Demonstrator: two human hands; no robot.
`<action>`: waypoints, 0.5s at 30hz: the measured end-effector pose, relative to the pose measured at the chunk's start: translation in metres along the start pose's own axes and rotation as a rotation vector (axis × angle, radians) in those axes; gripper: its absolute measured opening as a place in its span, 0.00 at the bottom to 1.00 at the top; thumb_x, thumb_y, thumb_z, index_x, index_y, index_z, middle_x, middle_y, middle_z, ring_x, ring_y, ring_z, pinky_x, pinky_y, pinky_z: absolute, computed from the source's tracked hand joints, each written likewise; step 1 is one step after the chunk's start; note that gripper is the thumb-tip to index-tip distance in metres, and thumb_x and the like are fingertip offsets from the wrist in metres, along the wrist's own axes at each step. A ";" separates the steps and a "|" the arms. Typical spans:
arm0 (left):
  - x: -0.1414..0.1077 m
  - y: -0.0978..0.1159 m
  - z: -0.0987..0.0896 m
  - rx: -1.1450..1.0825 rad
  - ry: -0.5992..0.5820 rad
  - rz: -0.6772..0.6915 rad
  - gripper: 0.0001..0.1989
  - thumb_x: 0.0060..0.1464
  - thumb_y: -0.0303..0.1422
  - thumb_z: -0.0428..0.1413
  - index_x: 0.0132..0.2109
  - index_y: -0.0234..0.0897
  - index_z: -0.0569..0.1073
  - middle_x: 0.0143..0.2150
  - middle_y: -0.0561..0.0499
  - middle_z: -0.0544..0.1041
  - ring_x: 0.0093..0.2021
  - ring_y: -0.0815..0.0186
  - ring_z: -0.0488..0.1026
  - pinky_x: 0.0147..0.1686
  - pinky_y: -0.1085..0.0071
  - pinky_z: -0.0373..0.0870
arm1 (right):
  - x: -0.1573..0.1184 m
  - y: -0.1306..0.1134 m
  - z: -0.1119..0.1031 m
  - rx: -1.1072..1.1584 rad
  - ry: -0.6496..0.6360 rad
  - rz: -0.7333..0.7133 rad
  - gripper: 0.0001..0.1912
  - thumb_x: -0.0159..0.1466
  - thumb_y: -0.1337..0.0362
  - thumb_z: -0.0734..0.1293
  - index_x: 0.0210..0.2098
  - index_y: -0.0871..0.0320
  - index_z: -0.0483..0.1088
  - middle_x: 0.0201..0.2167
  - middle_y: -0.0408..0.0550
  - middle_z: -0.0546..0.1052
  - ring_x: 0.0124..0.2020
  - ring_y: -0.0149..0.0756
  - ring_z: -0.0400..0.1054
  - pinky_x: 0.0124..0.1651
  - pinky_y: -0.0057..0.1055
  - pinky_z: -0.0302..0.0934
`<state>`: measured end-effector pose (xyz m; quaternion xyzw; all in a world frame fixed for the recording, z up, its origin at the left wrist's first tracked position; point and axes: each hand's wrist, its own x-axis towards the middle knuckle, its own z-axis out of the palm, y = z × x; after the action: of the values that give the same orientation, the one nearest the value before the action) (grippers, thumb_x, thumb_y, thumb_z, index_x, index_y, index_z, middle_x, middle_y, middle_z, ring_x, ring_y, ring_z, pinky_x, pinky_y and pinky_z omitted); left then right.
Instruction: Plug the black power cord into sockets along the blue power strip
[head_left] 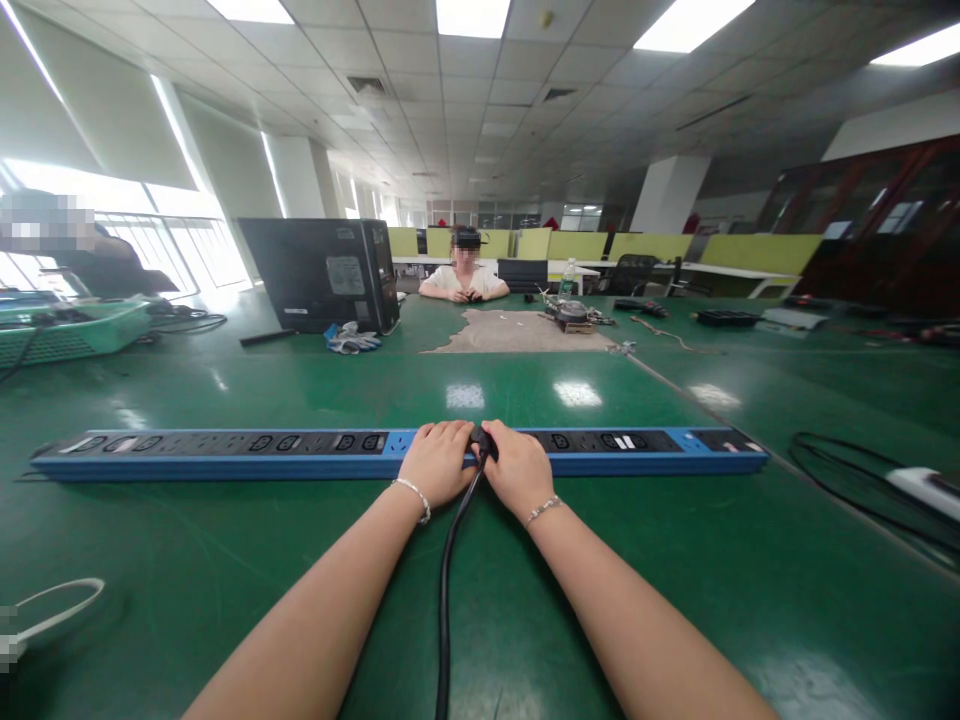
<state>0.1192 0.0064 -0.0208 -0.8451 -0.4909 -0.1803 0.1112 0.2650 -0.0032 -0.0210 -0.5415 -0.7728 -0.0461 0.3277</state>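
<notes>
A long blue power strip (225, 466) with black socket sections lies across the green table. At its middle, a black plug (484, 440) stands at the strip's top face, its thick black cable (444, 600) running down toward the bottom edge. My right hand (521, 468) has its fingers closed round the plug from the right. My left hand (439, 462) lies over the strip just left of the plug, fingers together and wrapped over the strip. Whether the plug is fully in a socket is hidden by my hands.
Behind the strip stand a black computer case (315, 275) and gloves (352, 338). A green basket (75, 335) is at far left, a white power strip (926, 490) with black cable at right. A person (465, 275) sits across the table.
</notes>
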 end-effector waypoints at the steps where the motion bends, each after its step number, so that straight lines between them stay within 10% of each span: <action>1: 0.000 0.000 0.000 -0.001 0.002 0.000 0.23 0.53 0.37 0.49 0.55 0.34 0.63 0.55 0.44 0.69 0.54 0.57 0.64 0.53 0.60 0.57 | 0.000 0.000 0.000 0.008 0.001 0.013 0.10 0.61 0.62 0.60 0.41 0.55 0.67 0.41 0.48 0.76 0.39 0.35 0.69 0.44 0.31 0.56; 15: -0.001 0.001 0.001 0.024 0.024 0.008 0.22 0.54 0.37 0.49 0.54 0.36 0.64 0.53 0.44 0.70 0.52 0.58 0.65 0.53 0.61 0.57 | 0.005 -0.002 -0.003 0.070 -0.073 0.090 0.11 0.59 0.62 0.61 0.42 0.52 0.66 0.36 0.43 0.77 0.39 0.34 0.69 0.45 0.32 0.53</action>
<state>0.1202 0.0057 -0.0222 -0.8434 -0.4883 -0.1842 0.1279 0.2634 -0.0008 -0.0152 -0.5653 -0.7603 0.0155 0.3197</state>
